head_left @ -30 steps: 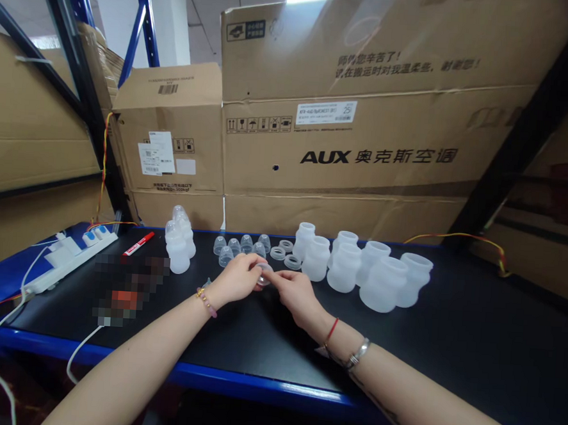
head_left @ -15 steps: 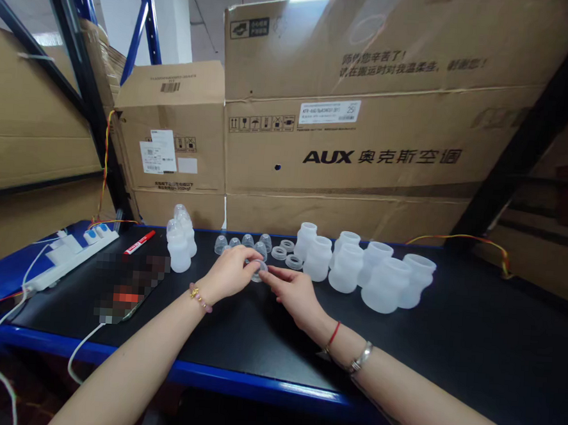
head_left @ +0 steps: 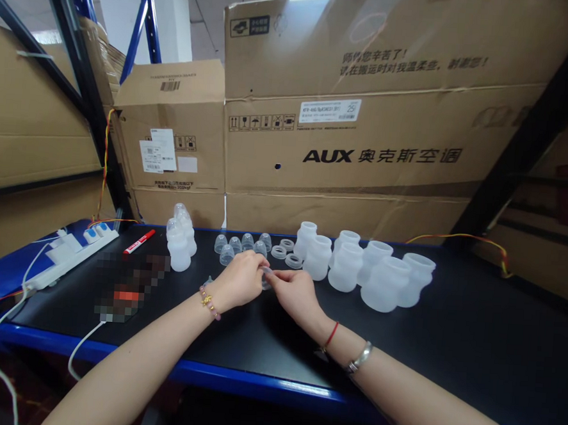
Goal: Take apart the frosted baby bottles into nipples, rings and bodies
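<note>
My left hand (head_left: 242, 279) and my right hand (head_left: 298, 297) meet over the middle of the black table, both closed on one clear collar ring (head_left: 266, 279). The ring is tilted up between their fingertips and partly hidden by them. Behind my left hand stand several clear domed caps (head_left: 227, 255). Several similar collar rings (head_left: 294, 261) lie just behind my right hand. To the right are several frosted, open-topped bottles (head_left: 345, 271). A small clear piece (head_left: 208, 281), mostly hidden, shows beside my left wrist.
Capped frosted bottles (head_left: 180, 254) stand left of the caps. A red marker (head_left: 139, 241), a blurred-out dark object with a white cable (head_left: 132, 290) and a white power strip (head_left: 72, 260) lie farther left. Large cardboard sheets (head_left: 352, 191) wall the back of the table (head_left: 438, 369).
Both hands have shifted slightly right with the ring. My left hand has rolled over, and the ring has turned from facing up to standing on edge. More of the caps now shows.
</note>
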Motion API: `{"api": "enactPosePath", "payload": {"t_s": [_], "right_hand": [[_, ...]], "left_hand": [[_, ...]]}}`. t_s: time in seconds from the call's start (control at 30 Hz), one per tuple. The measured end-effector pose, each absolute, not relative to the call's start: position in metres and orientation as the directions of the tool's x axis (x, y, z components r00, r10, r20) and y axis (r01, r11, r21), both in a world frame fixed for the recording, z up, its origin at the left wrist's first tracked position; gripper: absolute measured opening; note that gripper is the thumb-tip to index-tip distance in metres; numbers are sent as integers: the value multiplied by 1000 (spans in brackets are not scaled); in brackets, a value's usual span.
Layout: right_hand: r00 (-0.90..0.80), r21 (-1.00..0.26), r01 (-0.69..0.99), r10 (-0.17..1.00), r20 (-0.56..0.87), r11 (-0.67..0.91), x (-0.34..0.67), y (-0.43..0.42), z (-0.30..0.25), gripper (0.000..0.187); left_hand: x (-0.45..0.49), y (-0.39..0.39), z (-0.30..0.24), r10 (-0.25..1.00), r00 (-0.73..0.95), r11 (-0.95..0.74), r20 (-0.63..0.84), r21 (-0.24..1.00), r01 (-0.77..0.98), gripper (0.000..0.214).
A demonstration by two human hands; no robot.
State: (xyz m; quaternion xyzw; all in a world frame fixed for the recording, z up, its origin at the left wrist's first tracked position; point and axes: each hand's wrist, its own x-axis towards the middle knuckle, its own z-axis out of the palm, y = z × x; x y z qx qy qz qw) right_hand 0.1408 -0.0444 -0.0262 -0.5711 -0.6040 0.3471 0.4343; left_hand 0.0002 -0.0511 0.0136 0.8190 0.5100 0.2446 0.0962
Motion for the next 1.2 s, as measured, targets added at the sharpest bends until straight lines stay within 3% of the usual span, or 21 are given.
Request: {"api": "enactPosePath", "payload": {"t_s": [0.23, 0.37, 0.5, 0.57, 0.67, 0.8, 0.93, 1.1, 1.2], "right_hand": [[43, -849, 507, 980, 196, 148, 138, -52, -22, 33], [74, -868, 477, 978, 195, 137, 141, -46, -21, 28], [129, -897, 421, 970, 205, 134, 147, -35, -24, 27], [167, -909, 390, 959, 228, 148, 149, -32, -28, 29], [205, -930, 326, 948, 245, 170, 149, -30, -32, 33], [205, -943, 278, 948, 243, 182, 143, -35, -34, 37], [169, -937, 307, 960, 225, 166, 139, -39, -33, 35], [146, -930, 357, 979, 145, 85, 141, -39, -31, 35], [101, -882, 448, 971, 214, 148, 142, -41, -29, 33]], "left_hand": [[2, -48, 9, 882, 322, -457, 344, 459, 762, 22], [-1, -39, 3, 897, 316, -443, 311, 629, 639, 16], [4, -34, -6, 977, 201, -149, 65, 887, 438, 15], [10, -34, -11, 981, 185, -11, -51, 948, 318, 17], [17, -36, -16, 981, 194, -31, -12, 976, 214, 13], [17, -37, -15, 976, 118, -213, 185, 927, 307, 16], [11, -40, -8, 932, 150, -355, 329, 755, 551, 27], [2, -43, 3, 905, 287, -424, 315, 604, 674, 31], [-3, -44, 8, 885, 368, -466, 285, 541, 700, 31]]}}
